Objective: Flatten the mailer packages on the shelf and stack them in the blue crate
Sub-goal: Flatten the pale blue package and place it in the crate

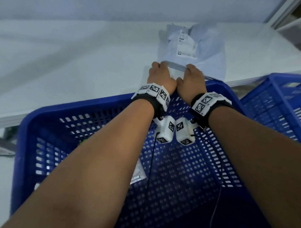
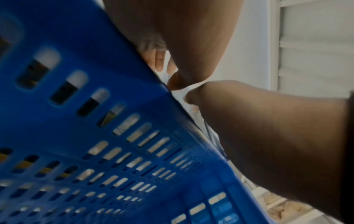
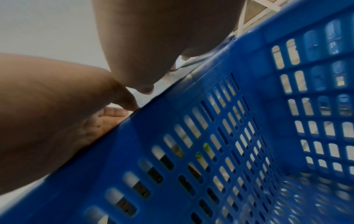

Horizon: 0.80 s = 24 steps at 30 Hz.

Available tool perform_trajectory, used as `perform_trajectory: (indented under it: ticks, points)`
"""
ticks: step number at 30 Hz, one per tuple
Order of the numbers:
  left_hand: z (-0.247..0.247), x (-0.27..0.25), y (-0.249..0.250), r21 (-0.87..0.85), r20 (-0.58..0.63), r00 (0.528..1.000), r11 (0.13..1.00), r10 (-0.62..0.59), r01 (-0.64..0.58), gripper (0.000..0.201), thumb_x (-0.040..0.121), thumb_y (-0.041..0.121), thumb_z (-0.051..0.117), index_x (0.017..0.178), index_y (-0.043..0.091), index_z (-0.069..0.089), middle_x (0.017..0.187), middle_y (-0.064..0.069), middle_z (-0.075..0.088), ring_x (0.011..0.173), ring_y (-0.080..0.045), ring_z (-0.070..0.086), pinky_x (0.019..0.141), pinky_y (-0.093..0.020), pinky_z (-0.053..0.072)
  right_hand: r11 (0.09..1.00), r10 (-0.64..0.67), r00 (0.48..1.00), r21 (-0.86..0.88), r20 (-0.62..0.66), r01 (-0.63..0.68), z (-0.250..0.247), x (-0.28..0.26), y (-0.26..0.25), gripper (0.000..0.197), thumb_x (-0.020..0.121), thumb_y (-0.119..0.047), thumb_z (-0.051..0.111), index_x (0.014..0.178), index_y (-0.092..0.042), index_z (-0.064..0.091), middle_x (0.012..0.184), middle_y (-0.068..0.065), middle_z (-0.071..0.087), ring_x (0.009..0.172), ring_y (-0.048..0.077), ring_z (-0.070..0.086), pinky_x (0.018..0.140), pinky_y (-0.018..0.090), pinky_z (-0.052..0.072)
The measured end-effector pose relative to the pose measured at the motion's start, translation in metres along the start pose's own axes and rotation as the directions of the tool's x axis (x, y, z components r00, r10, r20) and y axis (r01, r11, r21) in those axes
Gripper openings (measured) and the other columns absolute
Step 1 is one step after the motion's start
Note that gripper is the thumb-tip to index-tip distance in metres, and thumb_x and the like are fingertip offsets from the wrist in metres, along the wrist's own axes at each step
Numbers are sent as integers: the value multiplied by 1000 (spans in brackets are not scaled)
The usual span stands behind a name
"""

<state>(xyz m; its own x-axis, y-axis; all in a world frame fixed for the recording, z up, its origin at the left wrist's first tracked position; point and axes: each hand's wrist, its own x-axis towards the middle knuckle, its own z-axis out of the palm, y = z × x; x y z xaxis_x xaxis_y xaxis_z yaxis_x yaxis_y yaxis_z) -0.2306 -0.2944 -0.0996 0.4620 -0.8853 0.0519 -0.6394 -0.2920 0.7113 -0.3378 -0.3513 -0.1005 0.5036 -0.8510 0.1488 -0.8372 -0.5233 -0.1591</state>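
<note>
The mailer [image 1: 194, 46] just beyond the hands looks like thin pale plastic film, creased and faintly glossy, with a white paper label [image 1: 185, 45] stuck on it and a grey strip along the edge at the fingertips. The shelf [image 1: 79, 56] under it is smooth, matt white. Below the wrists, the crate [image 1: 177, 177] is hard blue plastic, slotted all over, with a slight sheen on its rim. Inside it, under the left forearm, lies a silvery, shiny mailer corner [image 1: 139, 174]. To the right of the hands stands a second crate [image 1: 287, 104] of the same perforated blue plastic.
</note>
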Motion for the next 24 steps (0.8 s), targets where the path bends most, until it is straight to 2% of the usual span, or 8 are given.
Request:
perform_trajectory:
  ticks: [3,7,12,16,18,21,23,24]
  points:
    - [-19,-12,-12,-33,-7,1000,999,-18,18,47,86,11,56,131,4,44,134,-16,41,119,-33,48,96,-36,42,999,-40,999,-20,23,40,-1,-7,-24,49,96,-26,45,133,6,47,140,19,47,123,36,47,113,45,29]
    - [-48,-29,-35,-136,-90,991,987,-97,84,42,87,3,52,128,2,45,129,-19,45,112,-34,52,87,-34,42,988,-150,986,38,69,148,-3,-19,-73,49,95,-23,48,136,3,46,137,19,49,119,35,50,106,42,37]
    - [-97,-44,-83,-320,-269,917,925,-295,204,29,94,9,46,122,2,49,122,-18,52,102,-30,56,74,-26,35,967,-255,961,55,112,250,-2,-37,-152,26,87,-20,47,107,-9,59,112,8,55,102,29,53,76,36,36]
    - [-121,-55,-116,-365,-335,878,907,-341,212,41,97,35,55,123,3,53,121,-15,56,102,-26,58,77,-24,36,900,-387,910,277,149,338,-3,-52,-197,39,83,-10,49,118,-4,65,117,14,59,103,31,55,89,41,48]
    - [-133,-60,-127,-408,-363,854,887,-373,214,46,93,38,60,124,4,53,122,-14,55,101,-22,58,78,-24,37,853,-425,902,366,74,372,-8,-54,-206,37,82,-7,47,112,-2,67,115,15,61,103,31,56,92,42,48]
    - [-143,-63,-135,-414,-332,843,869,-422,272,52,90,32,65,131,6,48,130,-13,48,108,-25,55,80,-21,34,927,-262,964,264,-53,267,-20,-50,-198,41,83,-8,49,122,-2,59,127,16,56,116,33,50,97,42,45]
    - [-146,-65,-136,-412,-296,853,863,-429,291,55,88,29,68,134,7,47,132,-14,46,111,-27,56,82,-21,35,987,-2,1000,158,-26,6,-22,-45,-186,51,86,-16,51,135,-5,46,135,17,49,123,35,46,101,43,42]
    - [-146,-66,-135,-410,-280,860,863,-427,295,57,88,28,69,136,8,46,132,-14,45,112,-27,55,82,-20,34,979,153,987,131,49,-158,-22,-44,-180,56,86,-22,51,139,-7,40,137,18,47,124,37,45,103,44,41]
